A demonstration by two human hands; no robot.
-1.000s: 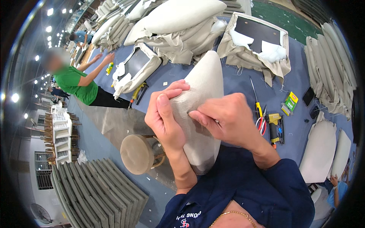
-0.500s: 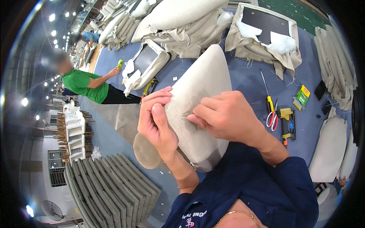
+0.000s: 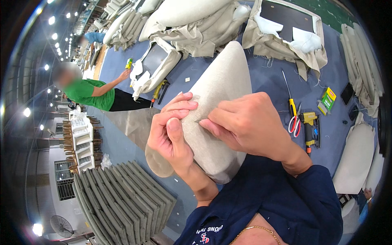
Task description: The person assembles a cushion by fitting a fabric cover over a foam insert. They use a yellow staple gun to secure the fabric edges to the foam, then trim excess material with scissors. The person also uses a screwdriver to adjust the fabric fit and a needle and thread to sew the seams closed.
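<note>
An upholstered chair pad [image 3: 226,77] in light beige woven fabric stands tilted up in front of my chest, narrow at its far end. My left hand [image 3: 173,132] grips its left side, the fingers curled with their tips against the cloth and the thumb bent beside them. Over the middle of the pad, my right hand [image 3: 249,122] is closed in a pinch. A thin, dark, pointed tip, perhaps of a needle, shows between thumb and forefinger at the fabric; the rest is hidden in the hand.
On the blue table lie a screwdriver [image 3: 291,107], scissors [image 3: 295,124], a staple gun [image 3: 311,128], a small green-yellow box [image 3: 327,99] and a phone [image 3: 347,94]. Beige covers and padded panels [image 3: 286,24] are piled behind. Grey panels [image 3: 122,204] stand lower left. A person in green [image 3: 96,92] stands left.
My left fingers have shifted slightly further onto the fabric. The right hand still pinches at nearly the same spot. The view has moved a little, and the person in green has shifted left.
</note>
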